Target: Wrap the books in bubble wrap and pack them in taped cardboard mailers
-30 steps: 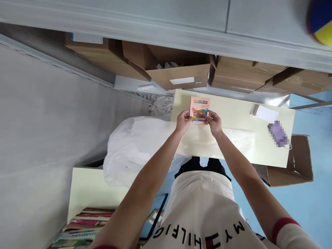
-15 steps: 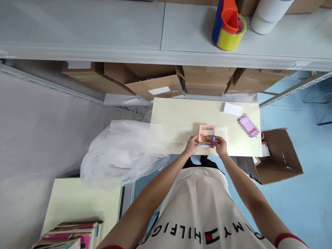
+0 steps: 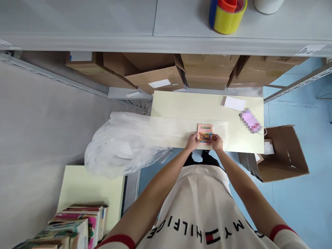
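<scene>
A small pink book (image 3: 205,129) with a colourful picture on its cover is held between my two hands, over the near part of the pale table (image 3: 181,103). My left hand (image 3: 192,141) grips its left edge. On the opposite side, my right hand (image 3: 217,142) pinches the lower right edge. Beneath the book lies a strip of thin translucent plastic film (image 3: 176,129). It runs left off the table into a big crumpled heap of the same film (image 3: 116,145).
A white card stack (image 3: 234,103) and a blurred pink phone (image 3: 250,121) lie at the table's right. An open carton (image 3: 285,155) stands on the floor at right. Several books (image 3: 77,224) fill a lower-left table. Cardboard boxes (image 3: 207,71) and tape rolls (image 3: 229,20) occupy the shelving.
My view has shifted slightly, so the shelf sits higher in the picture and more of the books at lower left show. Both hands still hold the book, which has moved slightly left.
</scene>
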A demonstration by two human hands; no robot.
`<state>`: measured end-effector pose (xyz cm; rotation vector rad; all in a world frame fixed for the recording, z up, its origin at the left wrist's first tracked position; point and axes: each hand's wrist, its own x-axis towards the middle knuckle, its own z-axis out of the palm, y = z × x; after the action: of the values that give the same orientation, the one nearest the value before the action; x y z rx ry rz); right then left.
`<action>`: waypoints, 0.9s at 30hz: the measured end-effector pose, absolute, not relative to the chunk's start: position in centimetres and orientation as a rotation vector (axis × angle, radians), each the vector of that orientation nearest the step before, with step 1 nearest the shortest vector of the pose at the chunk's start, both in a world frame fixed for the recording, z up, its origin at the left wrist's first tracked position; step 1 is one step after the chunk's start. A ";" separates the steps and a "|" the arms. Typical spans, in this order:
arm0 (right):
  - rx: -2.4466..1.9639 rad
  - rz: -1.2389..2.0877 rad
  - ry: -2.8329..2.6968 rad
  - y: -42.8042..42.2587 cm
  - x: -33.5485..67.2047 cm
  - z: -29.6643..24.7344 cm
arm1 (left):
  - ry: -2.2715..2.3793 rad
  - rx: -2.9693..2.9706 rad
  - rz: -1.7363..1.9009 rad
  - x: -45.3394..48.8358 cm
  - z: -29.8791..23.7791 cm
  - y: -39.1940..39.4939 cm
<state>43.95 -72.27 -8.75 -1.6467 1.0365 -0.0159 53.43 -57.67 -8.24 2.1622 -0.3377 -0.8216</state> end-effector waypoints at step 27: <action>-1.985 -0.120 1.393 -74.3 39.6 -8.7 | -0.850 2.273 -0.879 52.9 -8.4 -55.7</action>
<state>39.63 -74.26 -8.69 -1.9850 1.3930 -0.1201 52.88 -55.75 -8.41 2.2726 -0.8503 -0.8792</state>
